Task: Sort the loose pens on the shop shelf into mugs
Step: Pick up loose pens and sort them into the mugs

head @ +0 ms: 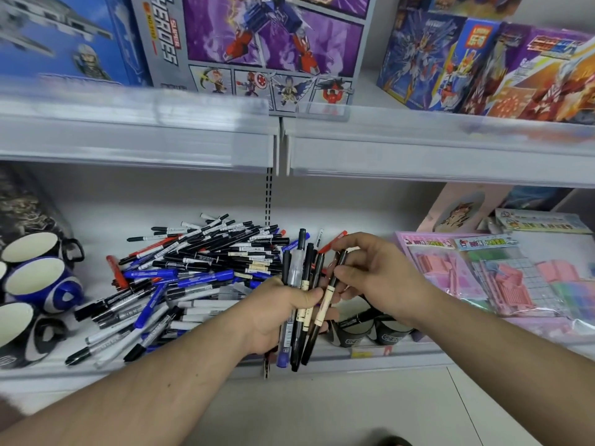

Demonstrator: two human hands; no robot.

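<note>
The left hand [277,312] hides the middle of the bundle of pens [302,284] it grips, and the right hand [370,272] with its forearm hides most of the two dark mugs [370,333] at the front of the shelf [96,226], so only their rims and lettering show. The mugs at the left [32,278] are cut off by the picture's edge, as are the pink packets [483,278] on the right and the toy boxes [257,43] along the top. The upper shelf's front rail [138,136] is smeared with blur, and the print on the pens in the pile [199,262] is too small to read.
</note>
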